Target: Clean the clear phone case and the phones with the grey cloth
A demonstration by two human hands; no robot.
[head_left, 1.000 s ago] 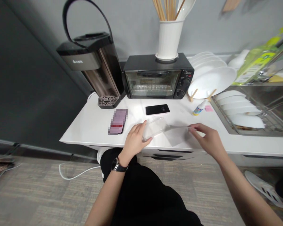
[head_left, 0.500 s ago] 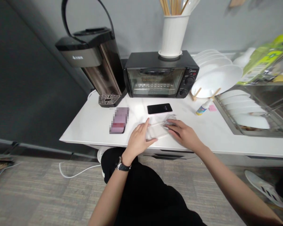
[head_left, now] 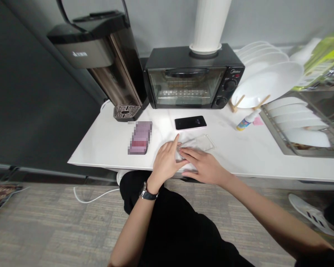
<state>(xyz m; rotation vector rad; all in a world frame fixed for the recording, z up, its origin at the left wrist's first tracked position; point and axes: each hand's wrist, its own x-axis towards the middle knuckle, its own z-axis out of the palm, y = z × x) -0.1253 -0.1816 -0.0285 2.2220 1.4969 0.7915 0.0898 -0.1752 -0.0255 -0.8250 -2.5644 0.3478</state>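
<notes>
A clear phone case (head_left: pixel 204 143) lies on the white counter (head_left: pixel 100 148), its left part beneath my fingers. My left hand (head_left: pixel 166 157) rests at the case's left end with thumb and forefinger spread apart. From the right, my right hand (head_left: pixel 204 165) reaches over the case, fingertips pressed on something clear and crumpled next to my left hand; what exactly is hard to make out. Just behind the case a black-screened phone (head_left: pixel 190 122) lies face up. To the left sits a pinkish, pixelated item (head_left: pixel 140 138).
At the back stand a water dispenser (head_left: pixel 108 66) and a toaster oven (head_left: pixel 193 81) bearing a white container (head_left: pixel 208 29). On the right are a small glue bottle (head_left: pixel 247 120), plates in a rack (head_left: pixel 267 83) and a sink (head_left: pixel 288 146). Another person's shoe (head_left: pixel 308 213) shows at lower right.
My right hand has moved left and nearer, toward my left hand, uncovering the right end of the clear case. The view has shifted slightly, with the counter items appearing larger.
</notes>
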